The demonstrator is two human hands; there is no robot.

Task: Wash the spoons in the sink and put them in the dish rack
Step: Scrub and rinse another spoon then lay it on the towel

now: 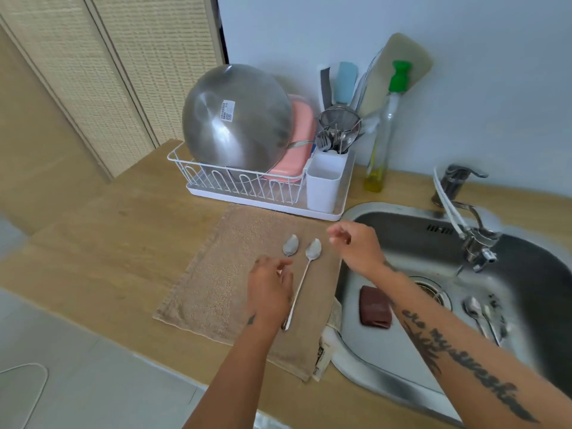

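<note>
two spoons (305, 267) lie side by side on the towel (223, 289), bowls toward 12 o'clock; light, stiff, likely slippery metal, best pinched mid-handle. the left hand (269, 292) hovers over one handle, loosely curled, grasping nothing; the right hand (356, 246) is empty. sink (387, 360) at 3 o'clock, dish rack (235, 184) at 12.

Two steel spoons on beige towel (223, 274) laid on worktop (123, 236), near towel's right edge, side by side, bowls toward far edge. Left spoon (290, 245): only bowl shows, handle hidden. Right spoon (305, 274): long thin handle running back toward towel's near edge. More spoons (476, 314) lying in steel sink (387, 360), on basin floor right of drain. White wire dish rack (235, 181) at back of worktop, just behind towel, white cutlery cup at its right end.
</note>
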